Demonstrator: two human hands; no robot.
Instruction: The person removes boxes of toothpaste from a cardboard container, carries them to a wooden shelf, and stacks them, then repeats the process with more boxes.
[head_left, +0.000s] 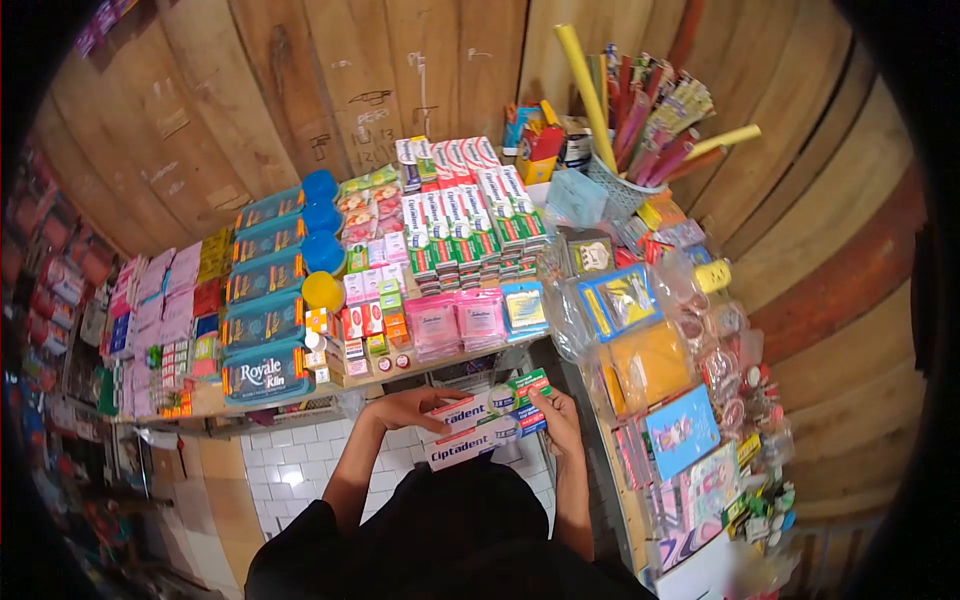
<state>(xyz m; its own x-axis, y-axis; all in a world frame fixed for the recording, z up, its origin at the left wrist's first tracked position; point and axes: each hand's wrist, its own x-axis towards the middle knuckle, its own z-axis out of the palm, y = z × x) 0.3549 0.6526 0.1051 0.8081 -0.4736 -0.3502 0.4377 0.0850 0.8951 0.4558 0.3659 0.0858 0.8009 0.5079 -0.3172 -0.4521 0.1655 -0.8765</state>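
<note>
In front of my body I hold two Ciptadent toothpaste boxes, one above the other. My right hand (560, 418) grips their right ends, its thumb lying on the front. The fingers of my left hand (405, 410) lie over the left end of the upper toothpaste box (484, 408), covering part of its lettering. The lower toothpaste box (465, 446) is white with dark blue print and a blue right end. Green shows at the right end of the upper one. Beyond them, stacked toothpaste boxes (455, 225) fill the middle of the shelf.
Pink packets (480, 320) sit at the shelf's front edge. Several teal Royale packs (265, 372) and blue-lidded tubs (322, 252) stand to the left. On the right side are a yellow-orange packet (650, 365), a blue booklet (682, 432) and a basket (625, 190) with long wrapped items.
</note>
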